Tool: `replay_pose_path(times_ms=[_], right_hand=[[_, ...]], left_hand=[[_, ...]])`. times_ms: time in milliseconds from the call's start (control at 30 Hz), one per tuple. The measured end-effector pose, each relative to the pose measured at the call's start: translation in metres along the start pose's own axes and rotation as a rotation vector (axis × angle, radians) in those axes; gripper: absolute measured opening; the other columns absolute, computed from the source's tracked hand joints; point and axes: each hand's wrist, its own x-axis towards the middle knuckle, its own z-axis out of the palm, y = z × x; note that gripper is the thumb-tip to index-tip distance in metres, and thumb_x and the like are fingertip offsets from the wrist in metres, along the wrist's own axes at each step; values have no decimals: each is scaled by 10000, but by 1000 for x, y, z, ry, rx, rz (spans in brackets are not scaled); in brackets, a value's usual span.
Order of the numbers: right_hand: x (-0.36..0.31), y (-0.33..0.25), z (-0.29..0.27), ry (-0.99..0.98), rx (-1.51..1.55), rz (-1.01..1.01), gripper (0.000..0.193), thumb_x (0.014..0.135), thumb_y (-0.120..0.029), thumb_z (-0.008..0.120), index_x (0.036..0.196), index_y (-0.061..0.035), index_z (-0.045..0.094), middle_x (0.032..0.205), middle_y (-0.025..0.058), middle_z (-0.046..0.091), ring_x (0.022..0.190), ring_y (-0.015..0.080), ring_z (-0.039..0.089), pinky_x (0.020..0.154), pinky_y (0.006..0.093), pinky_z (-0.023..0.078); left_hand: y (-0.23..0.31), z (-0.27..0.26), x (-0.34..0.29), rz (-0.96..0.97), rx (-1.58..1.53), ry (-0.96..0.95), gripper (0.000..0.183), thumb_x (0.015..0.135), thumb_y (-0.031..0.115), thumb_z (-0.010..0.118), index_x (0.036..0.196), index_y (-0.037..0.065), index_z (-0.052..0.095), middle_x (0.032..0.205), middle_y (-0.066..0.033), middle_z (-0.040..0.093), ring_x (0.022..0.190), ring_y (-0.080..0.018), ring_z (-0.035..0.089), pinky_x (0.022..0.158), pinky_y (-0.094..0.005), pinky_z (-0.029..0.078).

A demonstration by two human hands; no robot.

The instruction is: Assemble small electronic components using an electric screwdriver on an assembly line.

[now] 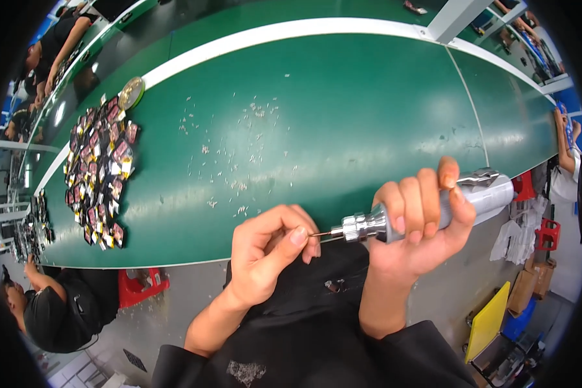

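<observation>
My right hand (423, 216) is wrapped round the grey body of a power screwdriver (486, 194), which lies slantwise over the table's near edge. A metal lever runs along its top. From its silver chuck (362, 226) a thin copper-coloured bit (322, 234) points left. My left hand (265, 249) is closed, with thumb and forefinger pinched at the bit's tip. Whether something tiny sits between those fingers is hidden. Beyond my hands, many tiny silvery pieces (242, 186), too small to name, lie scattered on the green table (368, 97).
A heap of small black parts with pinkish labels (100, 168) covers the table's left side, beside a round shallow dish (132, 93). A white rail (291, 28) borders the far edge. Red stools (142, 284) stand below. Another person (64, 304) sits at left; a yellow-topped cart (488, 323) is lower right.
</observation>
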Motion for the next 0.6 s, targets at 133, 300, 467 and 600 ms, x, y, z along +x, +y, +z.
replay_pose_path(times_ms=[133,300,467,600], right_hand=[[5,-5,9,-44,-44,-22,99,907,-134,438,932,-42,468,506,-20,384,423,89,386,494,278,368],[10,-8,8,-76,-150,-16,108,907,-140,427,934,-43,467,505,-19,383,417,93,381,496,279,374],[8,-6,5,41,-116,-48,99,891,-139,425,924,-54,463,486,-21,368,380,93,356,482,280,378],[3,-5,5,133,-78,-67,91,879,-146,427,897,-65,465,470,-23,356,359,91,337,455,278,373]], left_hand=[[8,3,6,56,200,-5,141,931,24,522,811,-42,556,759,-93,585,638,-116,520,586,-239,427],[2,3,16,409,745,13,85,853,-57,564,772,-40,548,705,-110,574,603,-177,545,555,-271,438],[1,7,13,228,593,32,77,821,-94,560,771,-38,546,710,-113,586,609,-204,564,574,-280,458],[0,9,9,249,575,-6,104,891,-70,510,792,-68,542,723,-130,578,600,-152,516,548,-255,432]])
